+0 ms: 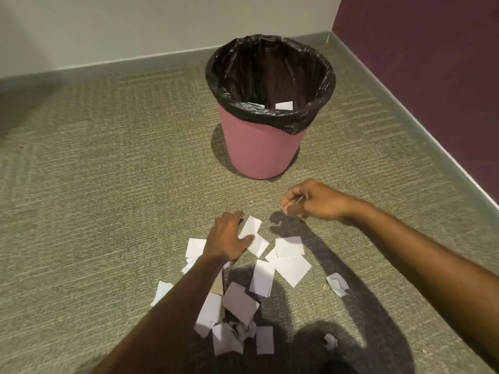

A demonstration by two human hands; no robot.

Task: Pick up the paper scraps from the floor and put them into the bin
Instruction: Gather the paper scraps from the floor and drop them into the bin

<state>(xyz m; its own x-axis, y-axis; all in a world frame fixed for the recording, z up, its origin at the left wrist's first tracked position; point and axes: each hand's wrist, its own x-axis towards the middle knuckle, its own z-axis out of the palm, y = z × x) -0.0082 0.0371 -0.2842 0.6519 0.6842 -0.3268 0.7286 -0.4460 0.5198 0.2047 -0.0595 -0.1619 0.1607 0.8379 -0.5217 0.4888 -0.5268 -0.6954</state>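
Observation:
Several white paper scraps (291,268) lie scattered on the carpet in front of me. My left hand (228,238) rests flat on the pile's far edge, fingers on a white scrap (252,226). My right hand (313,201) hovers just above the carpet to the right, fingers curled with their tips together; I cannot make out anything in it. Beyond both hands stands the pink bin (259,147) with a black liner, upright. A white scrap (284,105) lies inside it.
Green carpet (108,171) covers the floor. A pale wall (108,28) runs behind the bin and a purple wall (432,63) closes the right side. Crumpled bits (330,341) lie near the bottom edge, and a folded scrap (337,284) sits apart at right.

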